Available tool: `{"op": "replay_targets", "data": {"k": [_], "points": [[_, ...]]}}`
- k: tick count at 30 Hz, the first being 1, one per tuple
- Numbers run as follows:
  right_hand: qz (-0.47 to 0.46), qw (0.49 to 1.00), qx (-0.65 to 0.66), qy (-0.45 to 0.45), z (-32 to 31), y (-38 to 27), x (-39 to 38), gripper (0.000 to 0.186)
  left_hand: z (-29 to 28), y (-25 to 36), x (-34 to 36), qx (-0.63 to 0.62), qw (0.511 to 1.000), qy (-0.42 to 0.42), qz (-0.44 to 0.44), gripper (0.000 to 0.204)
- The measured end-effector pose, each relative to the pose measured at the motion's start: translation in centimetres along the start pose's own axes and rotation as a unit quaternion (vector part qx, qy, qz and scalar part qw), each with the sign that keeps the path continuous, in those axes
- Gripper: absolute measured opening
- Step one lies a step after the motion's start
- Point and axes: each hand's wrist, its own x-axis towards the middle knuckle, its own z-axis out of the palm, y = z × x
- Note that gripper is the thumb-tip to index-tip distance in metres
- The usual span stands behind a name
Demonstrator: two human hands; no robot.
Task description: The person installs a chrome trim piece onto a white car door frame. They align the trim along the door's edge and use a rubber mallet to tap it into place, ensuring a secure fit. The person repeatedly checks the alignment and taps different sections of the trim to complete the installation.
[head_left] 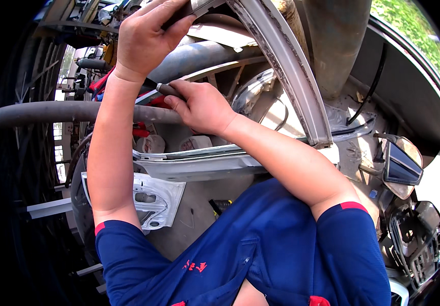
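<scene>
One dark handle (167, 90) inside the curled right hand (204, 107), left hand (147, 38) clamped on frame (287, 58).

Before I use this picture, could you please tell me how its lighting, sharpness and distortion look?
In the head view, sunlit greenery at upper right is bright; the metal framework at left sinks into deep shadow; the fisheye bends edges near the rim; the left hand and right hand look fairly sharp.

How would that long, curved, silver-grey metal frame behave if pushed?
The curved silver-grey metal frame is likely stiff: it spans its arc without sagging. Perhaps unwieldy, since it appears joined to the long pale-grey metal panel. Its edge may feel rough, given dark patchy residue.
</scene>
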Motion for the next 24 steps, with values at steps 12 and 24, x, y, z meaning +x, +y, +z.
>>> {"op": "replay_targets", "data": {"k": [12,24], "points": [[-0.006,1.0,-0.01,-0.008,0.3,0.3,-0.3,0.022,-0.1,0.4,0.2,0.002,1.0,0.003,0.001,0.033],[0.129,0.988,-0.025,-0.078,-7.3,1.4,-8.9,0.022,1.5,-0.1,-0.5,-0.021,0.999,0.032,-0.011,0.029]]}}
